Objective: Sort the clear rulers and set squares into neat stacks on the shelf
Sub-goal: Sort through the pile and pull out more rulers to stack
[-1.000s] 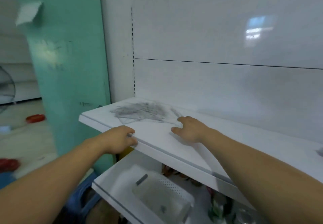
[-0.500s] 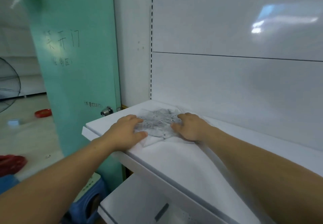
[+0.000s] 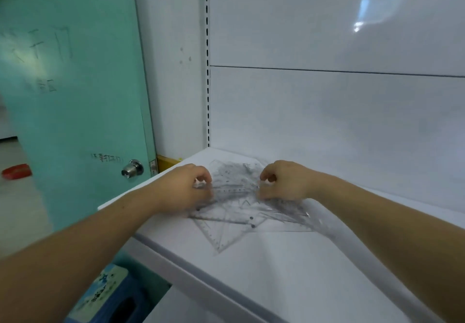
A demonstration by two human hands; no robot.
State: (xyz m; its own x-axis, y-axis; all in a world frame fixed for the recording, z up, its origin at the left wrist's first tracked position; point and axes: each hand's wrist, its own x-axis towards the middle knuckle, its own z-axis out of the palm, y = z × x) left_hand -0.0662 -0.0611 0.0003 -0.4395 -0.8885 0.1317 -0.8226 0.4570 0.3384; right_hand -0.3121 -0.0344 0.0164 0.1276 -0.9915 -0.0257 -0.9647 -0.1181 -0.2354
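The white shelf [image 3: 276, 285] carried a jumbled pile of clear rulers and set squares [image 3: 239, 214] near its back-left corner. The left hand [image 3: 183, 186] and right hand [image 3: 284, 181], knuckles up and fingers curled, pinched the pile's opposite sides.

Left grip [image 3: 182, 187] and right grip [image 3: 285, 181] are bare, forearms too.

Clear glossy plastic rulers and set squares [image 3: 236, 204], smooth matt white shelf [image 3: 276, 277], glossy reflective white back panel [image 3: 327, 33], shiny metal doorknob [image 3: 132, 169], matt painted teal door [image 3: 75, 108], blue plastic stool [image 3: 125, 305]
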